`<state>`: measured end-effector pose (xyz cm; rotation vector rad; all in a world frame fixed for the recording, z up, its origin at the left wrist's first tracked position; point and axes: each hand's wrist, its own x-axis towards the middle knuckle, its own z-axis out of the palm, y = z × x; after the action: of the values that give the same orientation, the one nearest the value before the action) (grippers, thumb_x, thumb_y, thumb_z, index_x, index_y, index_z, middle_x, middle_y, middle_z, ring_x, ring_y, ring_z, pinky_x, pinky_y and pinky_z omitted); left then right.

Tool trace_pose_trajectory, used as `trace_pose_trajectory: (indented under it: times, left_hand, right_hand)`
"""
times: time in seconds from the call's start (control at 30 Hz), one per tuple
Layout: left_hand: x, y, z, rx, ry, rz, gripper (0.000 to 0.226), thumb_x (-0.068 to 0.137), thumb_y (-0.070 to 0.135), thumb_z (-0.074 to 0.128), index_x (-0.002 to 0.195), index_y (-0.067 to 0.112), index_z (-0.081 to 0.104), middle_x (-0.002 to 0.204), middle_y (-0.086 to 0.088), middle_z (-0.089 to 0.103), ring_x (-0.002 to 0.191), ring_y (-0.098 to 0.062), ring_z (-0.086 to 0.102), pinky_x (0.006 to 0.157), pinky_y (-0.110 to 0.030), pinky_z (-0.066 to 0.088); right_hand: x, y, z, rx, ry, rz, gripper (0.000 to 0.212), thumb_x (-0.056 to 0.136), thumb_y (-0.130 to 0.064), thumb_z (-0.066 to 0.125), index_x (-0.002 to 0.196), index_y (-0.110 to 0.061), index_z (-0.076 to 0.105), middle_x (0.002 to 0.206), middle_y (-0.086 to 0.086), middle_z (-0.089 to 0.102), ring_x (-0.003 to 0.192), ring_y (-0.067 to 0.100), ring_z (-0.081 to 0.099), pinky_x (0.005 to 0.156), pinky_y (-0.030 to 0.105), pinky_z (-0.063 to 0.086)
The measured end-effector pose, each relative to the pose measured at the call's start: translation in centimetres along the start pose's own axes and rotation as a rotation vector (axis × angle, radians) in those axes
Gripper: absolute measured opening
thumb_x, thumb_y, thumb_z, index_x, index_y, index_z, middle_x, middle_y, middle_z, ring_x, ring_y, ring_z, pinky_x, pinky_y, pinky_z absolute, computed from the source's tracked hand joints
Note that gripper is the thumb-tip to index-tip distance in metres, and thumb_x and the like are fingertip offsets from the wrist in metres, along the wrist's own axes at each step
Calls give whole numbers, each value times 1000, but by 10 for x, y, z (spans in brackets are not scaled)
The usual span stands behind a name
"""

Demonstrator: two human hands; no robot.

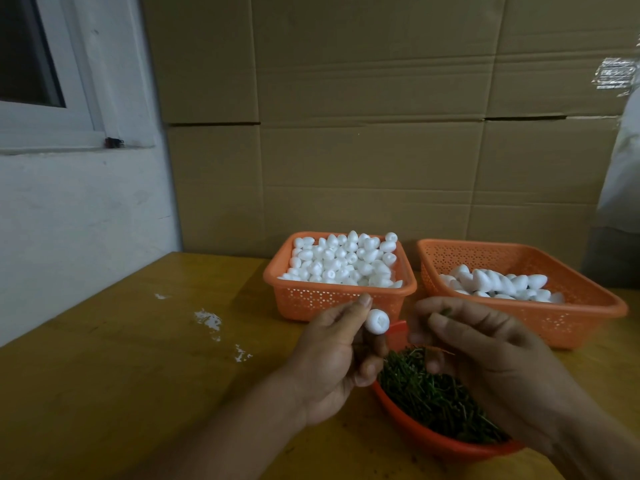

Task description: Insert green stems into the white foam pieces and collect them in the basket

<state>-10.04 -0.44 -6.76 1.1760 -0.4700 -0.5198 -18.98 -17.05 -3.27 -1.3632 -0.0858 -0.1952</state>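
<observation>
Now the left hand [332, 358] is pinching a white foam piece [377, 321], dimpled end facing three o'clock toward the right hand [485, 344], which is pinching a green stem [445, 312], mostly hidden; collecting basket [588, 308] at one o'clock.

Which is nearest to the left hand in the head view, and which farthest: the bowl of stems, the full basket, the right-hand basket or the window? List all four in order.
Measured from the left hand:
1. Bowl of stems, just right of and below it.
2. Full basket, just behind it.
3. Right-hand basket, across to the right.
4. Window, far up on the left wall.
</observation>
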Motion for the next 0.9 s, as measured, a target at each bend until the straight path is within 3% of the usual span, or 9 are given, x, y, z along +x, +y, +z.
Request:
trace_pose_trajectory:
  times: [0.13, 0.23, 0.37, 0.53, 0.77, 0.9]
  left_hand:
    - [0, 0, 0, 18, -10, 14, 36, 88, 49, 59, 93, 14, 63, 66, -5, 58, 44, -12, 47, 41, -21, 34]
    - [-1, 0, 1, 43, 0, 19, 33, 86, 53, 62, 82, 20, 67, 64, -4, 58, 43, -12, 47, 40, -20, 33]
    - [-1, -1, 2, 67, -3, 41, 34, 85, 55, 62, 77, 23, 67, 63, -3, 58, 41, -11, 46, 39, -20, 31]
    - [-2, -1, 3, 88, -12, 38, 35, 86, 55, 61, 78, 21, 66, 62, -3, 56, 40, -11, 46, 38, -19, 31]
    - [-4, 0, 6, 140, -15, 55, 37, 90, 53, 58, 84, 17, 64, 61, -4, 55, 40, -11, 44, 38, -17, 31]
    - [-4, 0, 7, 153, -7, 59, 40, 90, 52, 58, 90, 13, 62, 60, -4, 54, 39, -11, 43, 38, -17, 30]
  right_hand:
    - [-4, 3, 6, -262, -12, -119, 44, 71, -17, 72, 115, -16, 70, 67, 14, 65, 58, 20, 60, 55, 26, 54]
    - [-5, 5, 10, -427, 63, -204, 45, 60, -22, 82, 101, -13, 67, 61, 13, 67, 50, 19, 60, 52, 21, 53]
    - [-7, 5, 11, -538, 79, -276, 21, 59, -28, 83, 72, -16, 72, 65, 10, 71, 50, 19, 63, 48, 22, 52]
    - [-7, 7, 9, -590, 61, -301, 11, 67, -35, 79, 74, -27, 77, 72, 4, 75, 55, 17, 66, 51, 21, 54]
    - [-8, 10, 5, -691, 54, -336, 17, 71, -50, 70, 77, -36, 76, 72, -1, 74, 55, 12, 65, 49, 19, 50]
    - [-7, 12, 3, -723, 65, -359, 19, 74, -52, 69, 78, -34, 77, 68, 2, 72, 52, 20, 61, 48, 33, 49]
